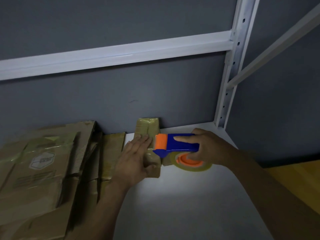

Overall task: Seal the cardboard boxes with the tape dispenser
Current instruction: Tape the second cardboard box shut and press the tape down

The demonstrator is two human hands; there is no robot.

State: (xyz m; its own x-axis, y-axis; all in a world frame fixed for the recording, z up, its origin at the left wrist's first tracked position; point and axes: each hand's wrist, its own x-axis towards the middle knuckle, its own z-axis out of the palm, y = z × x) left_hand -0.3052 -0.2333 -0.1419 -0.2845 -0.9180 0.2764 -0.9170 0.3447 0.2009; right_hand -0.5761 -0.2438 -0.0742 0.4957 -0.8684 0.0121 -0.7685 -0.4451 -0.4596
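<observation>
Over on the white shelf [173, 196], tight against the grey wall [103, 101]: the small cardboard box [147, 129], long and narrow, glossy with tape across the top. Pressing flat on that box with the left hand [136, 160], fingers straight and laid over the lid, thumb down by the near end, nothing gripped. Grasping the tape dispenser [178, 143] firmly in the right hand [209, 148], index finger stretched along the blue body, other fingers curled underneath by the roll. Orange roller [161, 141] up front, right at the box's right edge, just beside the left fingertips. Clear tape roll [195, 166] on its orange hub below the dispenser, low over the shelf, just right of the box. Off to the left, a heap of flattened cardboard boxes [43, 161], overlapping, streaked with old tape, one with a printed hexagon mark. Behind, a white rack beam [121, 54] across the wall and a perforated white upright [232, 66] at the back right corner. Far right, a strip of yellow wood [297, 184], too dim for detail.
</observation>
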